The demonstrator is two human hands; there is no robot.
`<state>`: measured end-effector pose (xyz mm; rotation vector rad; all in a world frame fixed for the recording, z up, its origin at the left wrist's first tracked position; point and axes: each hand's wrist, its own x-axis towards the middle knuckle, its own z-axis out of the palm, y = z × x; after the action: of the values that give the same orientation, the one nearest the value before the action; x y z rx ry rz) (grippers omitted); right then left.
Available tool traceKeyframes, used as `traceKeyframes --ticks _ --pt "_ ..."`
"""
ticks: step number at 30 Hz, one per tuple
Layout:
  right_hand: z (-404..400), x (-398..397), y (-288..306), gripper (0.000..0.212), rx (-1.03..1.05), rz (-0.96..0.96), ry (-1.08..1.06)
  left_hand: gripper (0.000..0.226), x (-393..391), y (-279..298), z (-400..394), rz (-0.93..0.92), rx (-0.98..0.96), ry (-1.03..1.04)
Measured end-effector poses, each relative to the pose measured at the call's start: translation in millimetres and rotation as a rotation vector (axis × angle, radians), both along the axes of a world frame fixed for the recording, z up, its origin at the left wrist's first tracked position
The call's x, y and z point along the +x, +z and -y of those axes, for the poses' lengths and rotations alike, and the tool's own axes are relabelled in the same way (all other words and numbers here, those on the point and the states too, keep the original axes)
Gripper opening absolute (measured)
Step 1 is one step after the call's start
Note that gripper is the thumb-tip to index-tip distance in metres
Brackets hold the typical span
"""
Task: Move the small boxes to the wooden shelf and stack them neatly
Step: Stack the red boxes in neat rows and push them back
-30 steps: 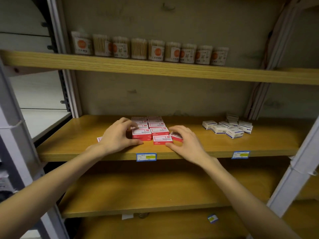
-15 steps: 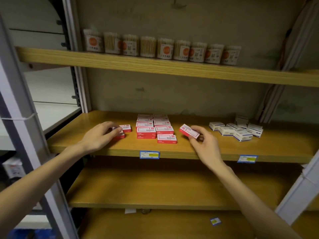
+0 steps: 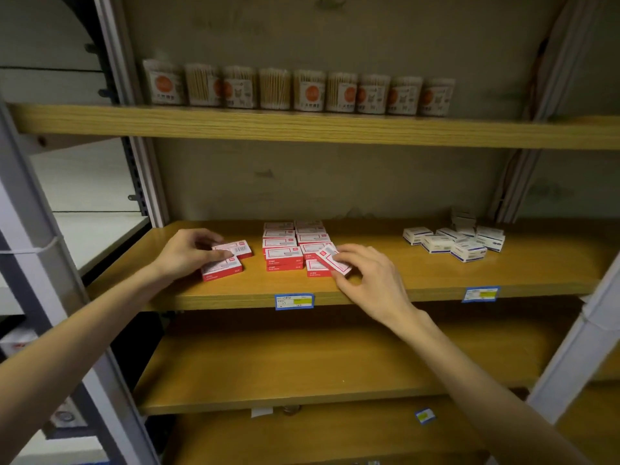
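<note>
Right hand (image 3: 372, 280) pinches a tilted red box (image 3: 332, 260) over the front of the red stack (image 3: 295, 245) on the wooden shelf (image 3: 402, 280). Left hand (image 3: 188, 251) grips two loose boxes (image 3: 231, 258). Recommended: level the box, square its edges, then release.

The left hand (image 3: 188, 251) covers part of two red boxes (image 3: 231, 260). The right hand (image 3: 370, 280) hides one edge of a tilted red box (image 3: 332, 260). Print on every box and on the blue shelf labels (image 3: 294, 301) is too small to read.
</note>
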<state>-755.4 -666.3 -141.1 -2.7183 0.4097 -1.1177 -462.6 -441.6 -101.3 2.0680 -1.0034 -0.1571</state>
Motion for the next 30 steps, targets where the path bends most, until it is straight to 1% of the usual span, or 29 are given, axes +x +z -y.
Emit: traceKeyframes --ticks 3,6,8,10,12,14,15,17,19,21,23,25,28,30 --pt "-5 -4 0 0.043 -0.024 -0.033 -0.016 0.04 2 2 2 -0.112 -0.073 0.05" --pt "-7 -6 -1 0.048 0.025 -0.079 -0.01 0.042 6 -1 2 -0.192 -0.156 0.096" --pt "-8 -7 0 0.046 0.088 -0.054 0.005 0.04 6 -6 0 -0.156 -0.249 0.139" --pt "-8 -8 -2 0.043 0.109 0.018 -0.008 0.035 -2 -7 -6 0.019 -0.345 0.158" --pt "-11 -9 -5 0.04 0.131 0.1 0.004 0.031 -18 -3 -13 0.254 -0.439 0.114" --pt "-12 -10 -9 0.04 0.076 0.159 0.028 0.028 -40 2 -17 0.483 -0.519 -0.039" --pt "-12 -10 -11 0.04 0.027 0.175 0.033 0.025 -52 4 -16 0.562 -0.527 -0.145" --pt "-12 -9 -14 0.042 -0.035 0.168 0.035 0.02 -72 0 -10 0.626 -0.46 -0.371" --pt "-15 -3 -14 0.045 -0.065 0.118 0.024 0.021 -81 -11 1 0.622 -0.347 -0.514" --pt "-20 4 -11 0.049 -0.061 0.078 0.017 0.028 -81 -20 11 0.593 -0.289 -0.526" --pt "-22 7 -5 0.05 0.007 0.057 0.039 0.03 -78 -22 16 0.598 -0.273 -0.507" --pt "-19 7 -2 0.048 0.044 0.026 0.084 0.032 -76 -23 18 0.612 -0.245 -0.52" --pt "-11 5 -4 0.046 0.019 -0.026 0.104 0.035 -76 -24 16 0.63 -0.203 -0.529" --pt "-7 5 -5 0.045 0.063 -0.036 0.142 0.038 -77 -25 16 0.64 -0.191 -0.534"
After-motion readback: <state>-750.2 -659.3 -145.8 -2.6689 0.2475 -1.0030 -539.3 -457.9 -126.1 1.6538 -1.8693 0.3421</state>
